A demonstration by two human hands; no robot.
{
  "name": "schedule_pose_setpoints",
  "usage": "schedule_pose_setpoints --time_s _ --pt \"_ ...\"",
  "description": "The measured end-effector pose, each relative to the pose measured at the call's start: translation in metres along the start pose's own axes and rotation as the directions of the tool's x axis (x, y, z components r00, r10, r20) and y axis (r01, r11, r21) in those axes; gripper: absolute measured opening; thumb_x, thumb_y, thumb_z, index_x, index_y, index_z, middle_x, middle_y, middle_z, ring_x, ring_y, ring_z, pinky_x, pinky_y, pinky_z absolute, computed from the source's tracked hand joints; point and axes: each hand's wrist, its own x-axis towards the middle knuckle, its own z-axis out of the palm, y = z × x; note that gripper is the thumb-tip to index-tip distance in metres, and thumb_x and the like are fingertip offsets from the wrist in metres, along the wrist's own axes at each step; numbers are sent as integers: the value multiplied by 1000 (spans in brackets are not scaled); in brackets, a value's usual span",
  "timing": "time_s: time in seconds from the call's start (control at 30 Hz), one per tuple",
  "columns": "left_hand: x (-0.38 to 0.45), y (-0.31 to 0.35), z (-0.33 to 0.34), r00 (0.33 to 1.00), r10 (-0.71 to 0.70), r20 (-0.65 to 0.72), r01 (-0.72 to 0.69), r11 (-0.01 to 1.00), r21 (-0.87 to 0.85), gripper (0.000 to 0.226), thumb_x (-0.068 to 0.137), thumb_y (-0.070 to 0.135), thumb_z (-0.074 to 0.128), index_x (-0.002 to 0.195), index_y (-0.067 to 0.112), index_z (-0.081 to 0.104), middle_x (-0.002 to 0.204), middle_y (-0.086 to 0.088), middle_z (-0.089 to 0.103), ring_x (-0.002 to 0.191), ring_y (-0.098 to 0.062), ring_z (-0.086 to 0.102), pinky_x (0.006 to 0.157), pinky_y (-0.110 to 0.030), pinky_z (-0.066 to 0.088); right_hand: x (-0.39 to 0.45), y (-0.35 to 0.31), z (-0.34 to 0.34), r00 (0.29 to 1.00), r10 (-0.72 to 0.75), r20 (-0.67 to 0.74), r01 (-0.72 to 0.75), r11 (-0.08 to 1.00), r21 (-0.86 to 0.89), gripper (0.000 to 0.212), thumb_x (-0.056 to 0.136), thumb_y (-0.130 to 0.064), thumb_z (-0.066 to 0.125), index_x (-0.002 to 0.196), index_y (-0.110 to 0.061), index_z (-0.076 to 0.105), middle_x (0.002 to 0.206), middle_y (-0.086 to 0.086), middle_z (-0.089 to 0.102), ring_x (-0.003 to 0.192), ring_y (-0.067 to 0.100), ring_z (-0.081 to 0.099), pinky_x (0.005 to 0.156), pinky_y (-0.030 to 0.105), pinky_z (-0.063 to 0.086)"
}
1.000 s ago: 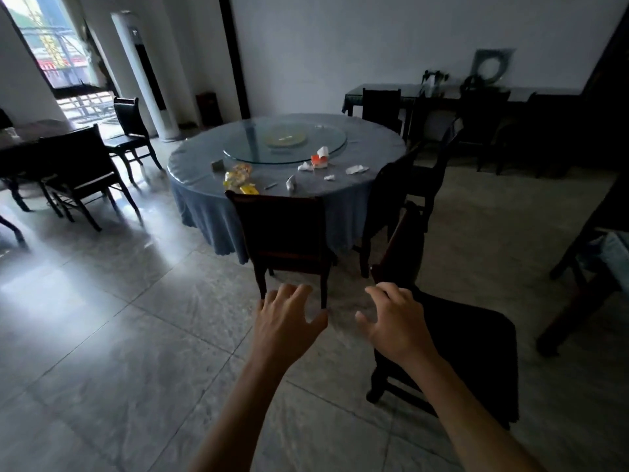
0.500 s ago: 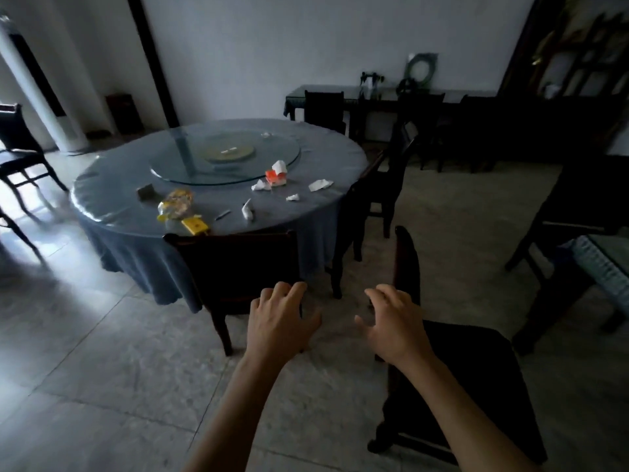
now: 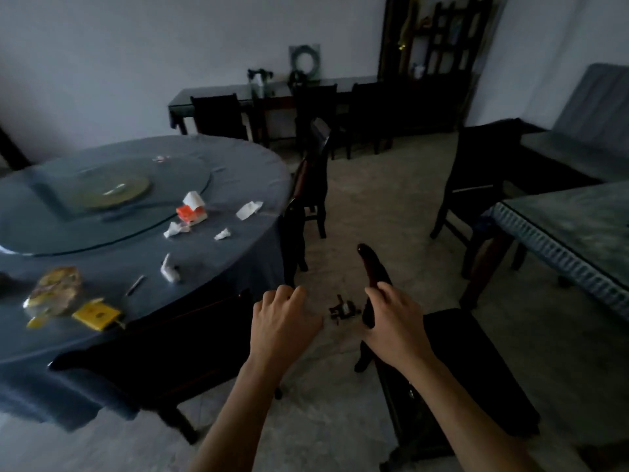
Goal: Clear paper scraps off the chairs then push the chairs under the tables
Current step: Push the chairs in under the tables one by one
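My right hand [image 3: 396, 327] is closed over the top rail of a dark wooden chair [image 3: 476, 369], which stands out on the floor at lower right, its seat facing away from the round table [image 3: 238, 267]. No paper shows on that seat. My left hand [image 3: 282, 321] hovers beside it with loosely curled fingers and holds nothing. Just left of that hand, a second dark chair [image 3: 153, 352] sits tucked against the round blue-clothed table. White paper scraps [image 3: 250, 209] lie scattered on the tablecloth.
An orange box [image 3: 190, 212], a yellow packet [image 3: 97, 315] and a snack bag [image 3: 54, 294] lie on the round table. Small debris [image 3: 343, 310] sits on the floor between my hands. Another table [image 3: 578, 233] and chair [image 3: 476, 185] stand at right, a sideboard [image 3: 272, 93] behind.
I have stepped forward and turned right, so the round table has slid left. My right hand has dropped onto the chair's top rail; my left hand's fingers have curled.
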Motion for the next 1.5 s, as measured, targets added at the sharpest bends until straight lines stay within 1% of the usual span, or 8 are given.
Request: schedule_pose_setpoints --time_s 0.27,0.37,0.67,0.9,1.03,1.27,1.4,1.5 --pt "129 19 46 967 223 120 -219 975 -47 59 85 64 50 134 33 40 136 3 44 127 -25 39 102 -38 34 80 52 27 962 268 -49 -266 963 40 65 76 -56 55 131 -25 41 132 3 49 122 30 47 95 48 44" --pt "175 30 63 948 281 153 -275 960 -60 56 85 63 51 132 33 42 137 2 45 127 -25 41 102 -39 37 107 67 33 929 369 -42 -365 928 75 65 78 -51 61 134 -27 38 138 2 44 128 29 42 99 49 39" --pt "266 93 114 865 448 225 -426 894 -141 58 80 60 53 132 35 46 137 3 48 125 -26 43 101 -41 37 139 113 36 797 603 -19 -598 794 104 69 82 -54 54 141 -28 29 149 5 33 136 30 31 106 50 31" --pt "292 155 158 710 636 301 -585 771 -250 57 76 56 60 127 31 50 130 -3 54 118 -33 50 96 -45 43 111 139 43 572 820 -31 -804 568 175 71 87 -58 48 147 -29 24 156 4 24 141 30 24 113 50 23" --pt "290 184 186 561 726 398 -644 684 -342 57 79 62 52 127 32 47 132 -4 51 120 -31 48 99 -45 40 91 136 49 388 921 -29 -901 386 198 72 88 -57 51 148 -27 25 157 3 24 142 30 24 113 50 26" --pt "294 174 223 359 777 517 -634 610 -476 62 82 62 55 132 27 47 133 -6 51 121 -30 47 102 -47 41 69 106 75 133 991 4 -935 124 334 71 87 -54 53 146 -26 27 153 4 30 137 31 33 109 51 31" --pt "296 164 232 315 811 493 -681 555 -478 59 81 61 55 130 27 49 127 -5 55 116 -29 50 99 -46 43 64 86 95 53 997 48 -942 34 335 70 88 -56 52 146 -25 28 151 5 33 133 32 38 107 51 34" --pt "309 152 244 343 791 507 -694 577 -430 55 79 60 57 123 27 55 122 -6 59 112 -30 55 95 -45 47 49 70 105 -45 999 29 -950 -52 308 66 88 -54 54 143 -23 35 147 5 40 129 31 42 105 51 35"
